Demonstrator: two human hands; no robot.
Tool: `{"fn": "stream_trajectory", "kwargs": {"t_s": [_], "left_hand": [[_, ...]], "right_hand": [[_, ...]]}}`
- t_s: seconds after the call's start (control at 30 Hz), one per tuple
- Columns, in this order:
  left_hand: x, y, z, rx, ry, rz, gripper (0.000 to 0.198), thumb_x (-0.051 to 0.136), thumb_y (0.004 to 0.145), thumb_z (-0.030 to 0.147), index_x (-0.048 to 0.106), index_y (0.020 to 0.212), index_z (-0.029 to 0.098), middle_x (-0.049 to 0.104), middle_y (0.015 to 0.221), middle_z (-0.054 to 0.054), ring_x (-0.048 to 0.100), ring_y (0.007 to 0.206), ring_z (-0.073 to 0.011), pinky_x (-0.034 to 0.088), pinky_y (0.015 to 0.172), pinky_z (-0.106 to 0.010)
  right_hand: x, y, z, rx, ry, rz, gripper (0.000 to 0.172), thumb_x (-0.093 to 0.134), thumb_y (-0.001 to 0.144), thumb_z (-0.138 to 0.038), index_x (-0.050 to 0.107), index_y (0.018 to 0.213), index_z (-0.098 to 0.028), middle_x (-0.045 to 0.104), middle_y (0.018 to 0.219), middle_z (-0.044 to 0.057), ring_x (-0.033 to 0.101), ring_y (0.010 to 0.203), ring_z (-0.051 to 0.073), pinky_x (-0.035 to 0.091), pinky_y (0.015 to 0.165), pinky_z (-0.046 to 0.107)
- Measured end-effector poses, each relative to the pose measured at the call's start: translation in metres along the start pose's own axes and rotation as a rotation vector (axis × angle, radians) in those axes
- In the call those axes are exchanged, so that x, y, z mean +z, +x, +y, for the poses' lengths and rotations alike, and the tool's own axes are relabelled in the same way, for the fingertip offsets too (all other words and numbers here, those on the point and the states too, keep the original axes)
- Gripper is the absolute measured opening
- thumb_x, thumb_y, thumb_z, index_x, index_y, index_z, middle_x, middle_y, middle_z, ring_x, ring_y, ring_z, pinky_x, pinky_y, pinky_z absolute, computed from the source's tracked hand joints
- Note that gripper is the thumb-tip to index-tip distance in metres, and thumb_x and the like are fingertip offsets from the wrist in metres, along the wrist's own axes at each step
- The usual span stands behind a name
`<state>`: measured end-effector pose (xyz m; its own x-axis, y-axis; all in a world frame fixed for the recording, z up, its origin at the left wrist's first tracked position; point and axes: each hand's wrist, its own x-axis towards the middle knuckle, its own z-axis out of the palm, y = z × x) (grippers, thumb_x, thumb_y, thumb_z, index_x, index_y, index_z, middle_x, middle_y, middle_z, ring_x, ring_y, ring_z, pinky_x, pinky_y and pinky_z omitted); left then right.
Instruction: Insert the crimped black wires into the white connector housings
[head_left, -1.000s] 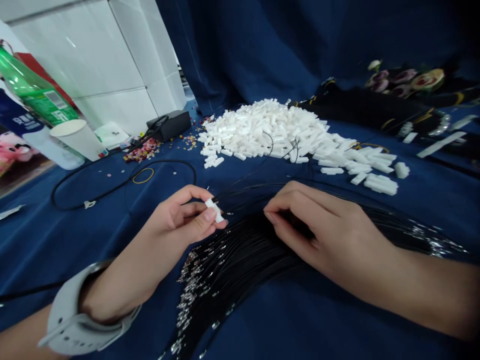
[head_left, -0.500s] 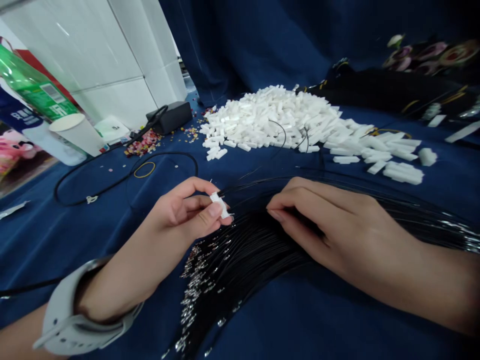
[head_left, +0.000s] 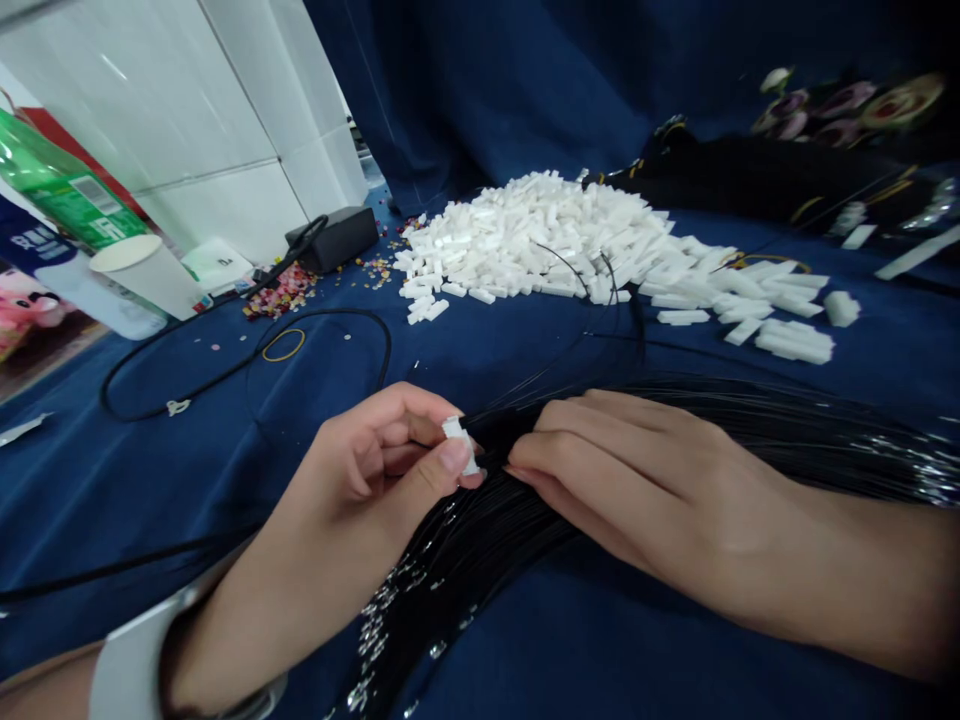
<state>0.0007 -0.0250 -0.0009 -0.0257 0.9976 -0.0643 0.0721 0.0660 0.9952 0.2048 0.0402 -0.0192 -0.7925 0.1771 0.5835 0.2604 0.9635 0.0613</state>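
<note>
Between the thumb and fingers of my left hand (head_left: 390, 455) is a small white plastic connector housing (head_left: 461, 446), tilted, with thin black wires running from its right side. My right hand (head_left: 645, 460) is closed in a pinch just right of the housing, on what looks like a black wire (head_left: 491, 462); its tip is hidden against the dark strands. Below and behind both hands spreads a thick bundle of black wires (head_left: 495, 540), their ends carrying shiny metal terminals (head_left: 382, 610).
A large heap of white connector housings (head_left: 540, 235) lies at the back. Far left stand a paper cup (head_left: 146, 275) and a green bottle (head_left: 67, 185), near a black box (head_left: 334, 240) and a looped black cable (head_left: 142, 415). Artificial flowers (head_left: 855, 105) are at back right.
My right hand has moved left, so its fingertips now nearly meet the white housing. My left hand has shifted slightly right and down, still gripping the housing. The view has moved a little.
</note>
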Motion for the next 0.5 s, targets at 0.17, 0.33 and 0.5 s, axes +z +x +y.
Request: {"fn": "stream_trajectory", "kwargs": {"t_s": [0.17,0.33,0.5], "left_hand": [[0.004,-0.0028,0.0035,-0.034,-0.027,0.027,0.01,0.077,0.086,0.015,0.071,0.082,0.022,0.075,0.069,0.008,0.073,0.068,-0.0054,0.053,0.062,-0.007],[0.0077,-0.0029,0.0069,-0.032,0.001,0.035,0.011,0.078,0.084,0.014,0.072,0.079,0.021,0.074,0.067,0.007,0.072,0.067,-0.0061,0.053,0.06,-0.007],[0.0029,-0.0053,0.0063,-0.006,-0.062,0.08,0.01,0.078,0.087,0.017,0.074,0.082,0.025,0.075,0.07,0.009,0.073,0.066,-0.0057,0.055,0.062,-0.008]], "right_hand": [[-0.0013,0.0021,-0.0006,-0.044,-0.011,0.026,0.019,0.05,0.096,-0.007,0.068,0.092,-0.007,0.061,0.079,0.005,0.053,0.07,0.012,0.048,0.065,0.028],[-0.0018,0.0015,-0.003,-0.066,-0.038,0.041,0.02,0.049,0.096,-0.005,0.067,0.089,-0.01,0.061,0.077,0.004,0.051,0.069,0.011,0.046,0.065,0.028],[-0.0055,0.0002,0.0008,0.005,-0.226,0.157,0.026,0.065,0.09,-0.015,0.059,0.115,-0.01,0.065,0.102,0.012,0.058,0.091,0.021,0.048,0.075,0.035]]}}
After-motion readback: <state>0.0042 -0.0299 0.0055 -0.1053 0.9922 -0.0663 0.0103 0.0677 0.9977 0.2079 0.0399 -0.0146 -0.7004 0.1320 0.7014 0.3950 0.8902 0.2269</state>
